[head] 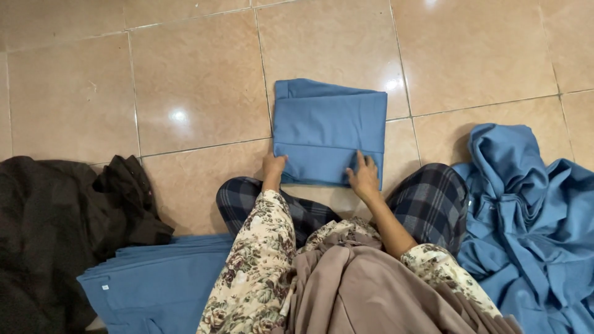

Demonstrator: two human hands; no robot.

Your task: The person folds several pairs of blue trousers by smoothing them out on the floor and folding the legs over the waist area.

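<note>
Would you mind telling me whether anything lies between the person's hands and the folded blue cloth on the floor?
Nothing visible does: the left hand and right hand both rest directly on the near edge of the folded blue cloth.

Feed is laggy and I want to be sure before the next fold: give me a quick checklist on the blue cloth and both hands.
1. Left hand on the folded cloth's near left corner: ok.
2. Right hand flat on its near edge, fingers spread: ok.
3. Cloth lies flat on the tiles, edges roughly squared: ok.
4. Top layer's edge lined up with the layer beneath: not ok, far left corner shows an offset.
5. Folded stack at the left knee apart from the cloth: ok.
6. Unfolded blue heap on the right apart from the cloth: ok.
</note>
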